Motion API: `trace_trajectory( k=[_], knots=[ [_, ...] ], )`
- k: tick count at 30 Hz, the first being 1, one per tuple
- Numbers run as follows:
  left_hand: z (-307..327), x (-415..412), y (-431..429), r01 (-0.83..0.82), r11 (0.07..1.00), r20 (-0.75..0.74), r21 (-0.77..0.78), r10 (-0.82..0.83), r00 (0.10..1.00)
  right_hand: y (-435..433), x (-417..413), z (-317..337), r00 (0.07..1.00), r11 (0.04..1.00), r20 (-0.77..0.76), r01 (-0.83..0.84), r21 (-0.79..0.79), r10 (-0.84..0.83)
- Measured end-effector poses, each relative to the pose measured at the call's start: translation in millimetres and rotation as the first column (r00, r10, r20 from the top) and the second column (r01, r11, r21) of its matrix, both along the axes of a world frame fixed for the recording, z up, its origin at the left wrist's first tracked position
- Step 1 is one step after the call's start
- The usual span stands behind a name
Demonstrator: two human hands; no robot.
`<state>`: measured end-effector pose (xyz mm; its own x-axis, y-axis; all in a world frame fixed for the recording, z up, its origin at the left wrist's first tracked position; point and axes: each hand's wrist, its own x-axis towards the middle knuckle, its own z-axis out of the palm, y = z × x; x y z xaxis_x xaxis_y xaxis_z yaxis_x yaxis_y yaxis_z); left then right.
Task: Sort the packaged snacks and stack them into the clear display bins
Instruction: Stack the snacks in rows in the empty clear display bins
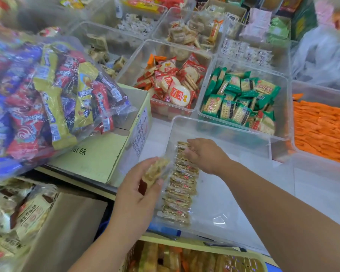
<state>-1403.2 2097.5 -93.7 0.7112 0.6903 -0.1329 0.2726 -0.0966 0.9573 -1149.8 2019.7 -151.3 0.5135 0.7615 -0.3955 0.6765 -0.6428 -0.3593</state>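
A clear display bin (234, 132) stands in front of me. Along its left side runs a row of clear-wrapped brown snack packs (182, 185), standing on edge. My left hand (137, 195) grips a small stack of the same snack packs (155, 170) just left of the row, over the bin's left wall. My right hand (204, 154) reaches in from the right, its fingers resting on the far end of the row. Whether those fingers pinch a pack is hidden.
Behind stand bins of red-wrapped rice crackers (173, 85), green-wrapped crackers (241, 99) and orange packs (322, 130). A big clear bag of mixed snacks (47, 95) lies on a cardboard box (98, 154) at left. An open box of snacks (185, 260) sits below the bin.
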Motion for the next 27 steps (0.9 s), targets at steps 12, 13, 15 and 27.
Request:
trace_trajectory(
  k=[12, 13, 15, 27],
  knots=[
    [26.1, -3.6, -37.5, 0.274, 0.672, -0.133, 0.688, -0.255, 0.958, -124.7, -119.0, 88.0, 0.915, 0.687, -0.400, 0.255, 0.681, 0.057],
    [28.7, -3.1, -41.0, 0.266, 0.691, -0.119, 0.672, -0.254, 0.960, -132.1, -121.9, 89.3, 0.910, 0.677, -0.408, 0.255, 0.691, 0.072],
    [34.6, -1.4, -46.8, 0.248, 0.754, -0.098, 0.608, -0.239, 0.966, -144.7, -125.7, 90.5, 0.934, 0.696, -0.344, 0.182, 0.694, 0.099],
    [9.6, -0.4, -24.9, 0.332, 0.896, -0.541, 0.295, -0.130, 0.831, -134.4, -83.2, 73.3, 0.953, 0.748, -0.070, 0.276, 0.603, -0.295]
  ],
)
